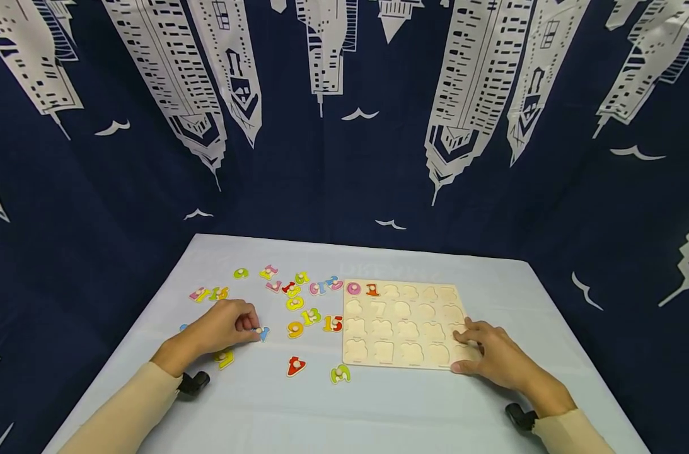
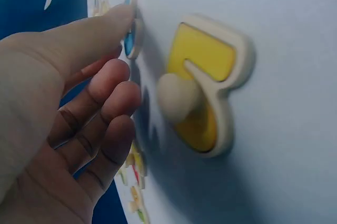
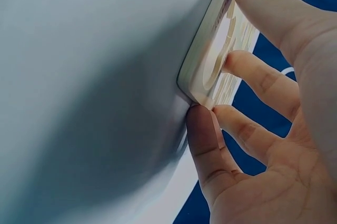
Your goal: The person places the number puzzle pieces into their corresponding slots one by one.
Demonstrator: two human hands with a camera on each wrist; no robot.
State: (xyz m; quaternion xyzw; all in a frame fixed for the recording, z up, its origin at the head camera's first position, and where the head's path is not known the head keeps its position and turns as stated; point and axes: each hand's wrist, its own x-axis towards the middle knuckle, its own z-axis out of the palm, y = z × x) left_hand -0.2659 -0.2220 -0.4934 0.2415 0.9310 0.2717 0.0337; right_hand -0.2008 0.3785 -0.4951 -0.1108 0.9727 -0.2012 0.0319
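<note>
My left hand [image 1: 222, 326] pinches a small blue number piece [image 1: 264, 334] by its knob, low over the table. In the left wrist view, thumb and fingertips partly cover that blue piece [image 2: 132, 45]. A yellow number piece [image 2: 210, 55] with a round knob lies beside the hand. My right hand [image 1: 494, 353] holds the wooden number puzzle board [image 1: 401, 366] at its near right corner, thumb at the near edge and fingers over the right side. A pink 0 [image 1: 353, 288] and an orange 1 [image 1: 372, 289] sit in the board's top row; its other recesses are bare.
Loose number pieces lie left of the board, among them a green 13 [image 1: 311, 316], a red 15 [image 1: 333, 323] and an orange 9 [image 1: 295, 330]. Nearer lie a red 4 [image 1: 295, 366] and a green piece [image 1: 340, 374]. A dark patterned cloth [image 1: 321, 176] hangs behind the white table [image 1: 378, 416].
</note>
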